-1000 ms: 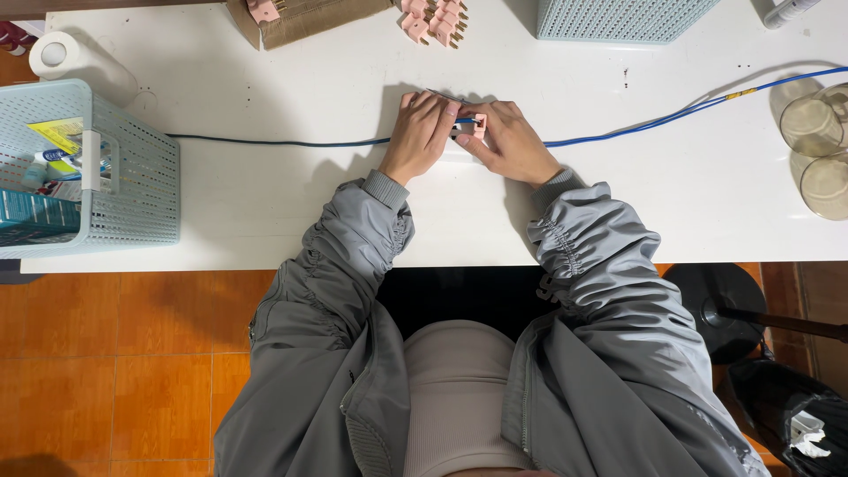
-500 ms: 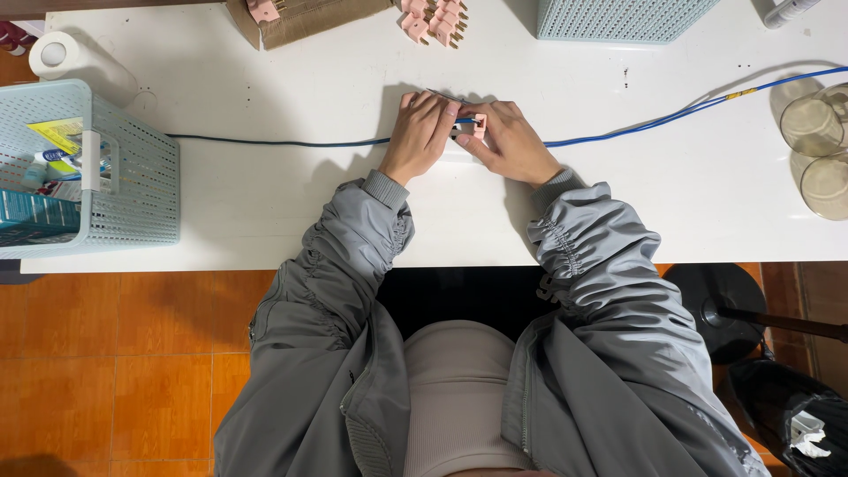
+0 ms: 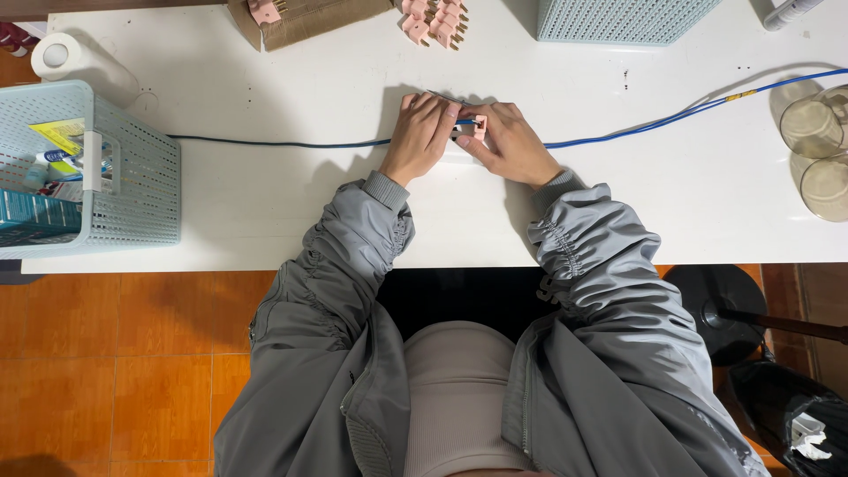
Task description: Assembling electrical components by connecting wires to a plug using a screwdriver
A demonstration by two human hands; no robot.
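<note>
A thin blue cable runs left to right across the white table. At the table's middle my left hand and my right hand meet over it. Between the fingertips is a small pink plug piece. My right hand's fingers press on the piece. My left hand pinches the cable right beside it. The cable's far part continues to the upper right, with a short yellow band on it. Both sleeves are grey.
A pale blue mesh basket with small items stands at the left edge. Several more pink plug pieces lie at the back by a cardboard box. Another mesh basket is at the back right, two glass cups at right, a paper roll back left.
</note>
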